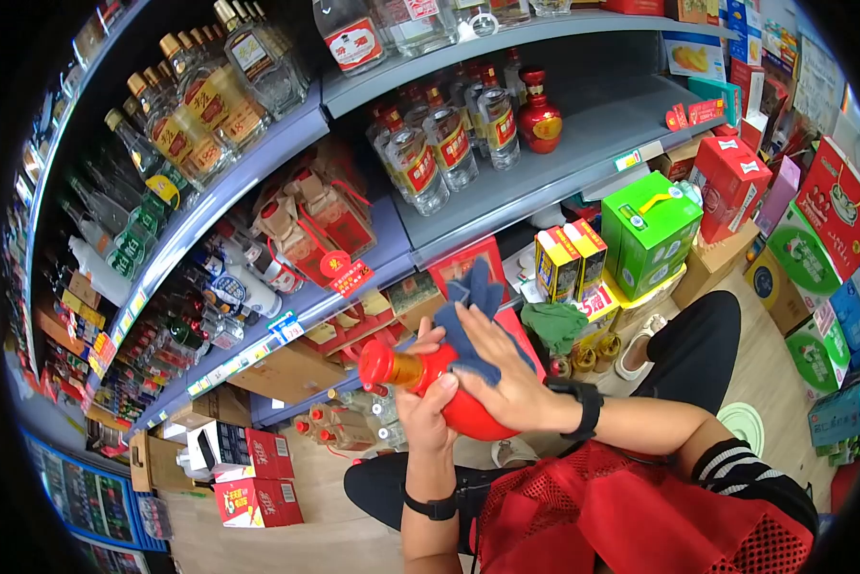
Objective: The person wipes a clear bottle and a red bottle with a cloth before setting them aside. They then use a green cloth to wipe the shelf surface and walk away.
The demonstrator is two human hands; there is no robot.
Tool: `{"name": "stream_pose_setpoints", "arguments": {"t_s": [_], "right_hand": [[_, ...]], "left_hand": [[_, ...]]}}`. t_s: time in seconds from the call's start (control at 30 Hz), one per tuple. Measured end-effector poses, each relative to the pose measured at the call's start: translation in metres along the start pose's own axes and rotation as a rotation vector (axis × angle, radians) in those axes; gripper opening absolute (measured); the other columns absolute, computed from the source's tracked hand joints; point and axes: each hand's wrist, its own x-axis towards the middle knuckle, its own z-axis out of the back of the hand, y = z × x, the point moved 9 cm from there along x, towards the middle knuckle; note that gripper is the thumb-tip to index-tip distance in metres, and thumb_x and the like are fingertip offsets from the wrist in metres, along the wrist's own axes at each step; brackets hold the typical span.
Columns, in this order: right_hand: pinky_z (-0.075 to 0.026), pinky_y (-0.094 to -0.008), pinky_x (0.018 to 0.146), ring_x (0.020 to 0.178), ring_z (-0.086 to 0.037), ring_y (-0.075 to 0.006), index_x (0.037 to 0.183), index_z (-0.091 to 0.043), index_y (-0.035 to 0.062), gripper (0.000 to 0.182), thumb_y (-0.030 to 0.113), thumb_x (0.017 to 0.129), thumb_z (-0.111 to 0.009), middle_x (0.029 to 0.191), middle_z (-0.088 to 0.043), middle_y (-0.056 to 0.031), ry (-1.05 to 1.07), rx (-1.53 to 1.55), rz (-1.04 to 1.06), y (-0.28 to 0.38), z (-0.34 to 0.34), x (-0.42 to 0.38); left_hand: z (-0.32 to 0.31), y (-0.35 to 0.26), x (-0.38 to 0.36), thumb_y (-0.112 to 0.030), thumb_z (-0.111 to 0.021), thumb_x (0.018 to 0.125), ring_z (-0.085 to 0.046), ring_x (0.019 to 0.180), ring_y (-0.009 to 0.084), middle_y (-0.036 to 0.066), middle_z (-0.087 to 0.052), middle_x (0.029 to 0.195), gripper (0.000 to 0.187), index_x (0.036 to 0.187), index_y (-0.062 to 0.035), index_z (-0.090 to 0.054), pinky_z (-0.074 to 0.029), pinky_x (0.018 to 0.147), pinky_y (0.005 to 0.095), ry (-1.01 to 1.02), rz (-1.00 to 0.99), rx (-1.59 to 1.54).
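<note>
A round red bottle (473, 413) with a gold neck band and a red cap is tilted in front of my body, its cap toward the left. My left hand (428, 407) is wrapped round it just below the neck, thumb on top. A dark blue cloth (470, 320) lies between my right hand (507, 383) and the bottle. That hand presses the cloth onto the bottle's upper side, its fingers pointing up over the cloth. Part of the cloth sticks up past the fingertips.
Shelves hold clear bottles (449, 139) and another red bottle (541, 120). A green box (648, 230) and yellow boxes (569, 258) stand ahead to the right, near a green cloth (554, 325). Red and white cartons (258, 478) sit on the floor at left.
</note>
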Motion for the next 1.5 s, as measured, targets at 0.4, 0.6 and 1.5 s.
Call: {"name": "stream_pose_setpoints", "arguments": {"t_s": [0.4, 0.6, 1.5], "right_hand": [[-0.026, -0.0441, 0.107, 0.135, -0.022, -0.0403, 0.128, -0.036, -0.0120, 0.060, 0.016, 0.082, -0.063, 0.142, -0.028, -0.0272, 0.177, -0.082, 0.149, -0.011, 0.010, -0.068], [-0.025, -0.0478, 0.107, 0.135, -0.020, -0.0440, 0.128, -0.035, -0.0134, 0.071, 0.021, 0.076, -0.069, 0.141, -0.029, -0.0282, 0.112, -0.138, 0.195, 0.020, 0.007, -0.064], [-0.039, -0.0398, 0.100, 0.120, -0.047, -0.0305, 0.136, -0.034, 0.0058, 0.060, 0.035, 0.088, -0.055, 0.133, -0.045, -0.0187, 0.419, 1.730, -0.946, -0.058, -0.027, -0.074]], "left_hand": [[0.016, -0.037, 0.001, -0.014, -0.064, 0.065, -0.048, 0.110, 0.0285, 0.018, -0.048, 0.115, 0.050, 0.110, -0.0006, -0.047, -0.038, 0.100, 0.0446, -0.071, -0.182, 0.089], [0.011, -0.027, -0.007, -0.009, -0.069, 0.063, -0.047, 0.112, 0.0280, 0.016, -0.051, 0.112, 0.047, 0.106, -0.0011, -0.051, -0.034, 0.101, 0.0428, -0.110, -0.209, 0.045], [-0.042, -0.043, -0.034, -0.028, -0.073, 0.068, -0.040, 0.122, 0.0326, 0.020, -0.043, 0.125, 0.066, 0.121, -0.0030, -0.042, -0.030, 0.105, 0.0457, 0.141, -0.359, 0.530]]}}
